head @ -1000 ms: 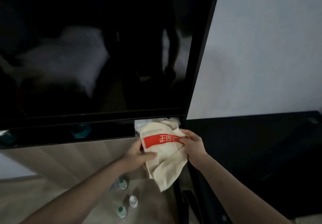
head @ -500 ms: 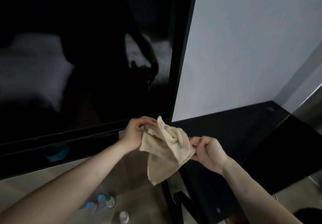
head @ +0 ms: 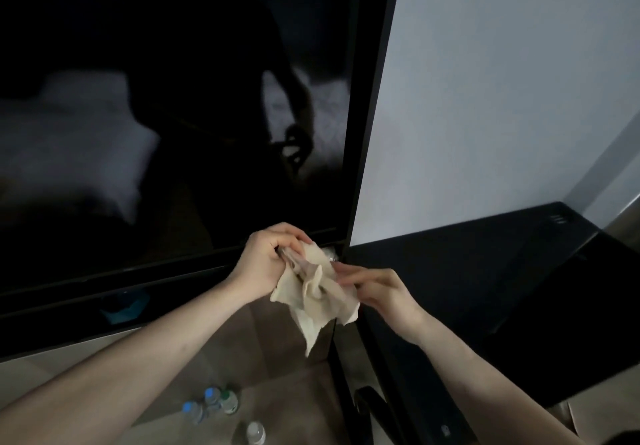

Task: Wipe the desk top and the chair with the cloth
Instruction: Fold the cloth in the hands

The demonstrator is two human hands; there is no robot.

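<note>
The cloth (head: 317, 292) is held up in mid-air by both hands, right at the lower right corner of the big dark screen (head: 173, 115), clear of the black tabletop (head: 485, 271) off to the right. That tabletop is seen bare and dark, bounded by the pale wall (head: 502, 81) behind it, so plenty of room is left there. The left hand (head: 270, 261) is closed into a fist around the cloth's top. The right hand (head: 377, 290) is pinched on its right edge, fingers stretched forward. A loose corner is left hanging down. A few bottles (head: 214, 405) are spotted on the floor below.
</note>
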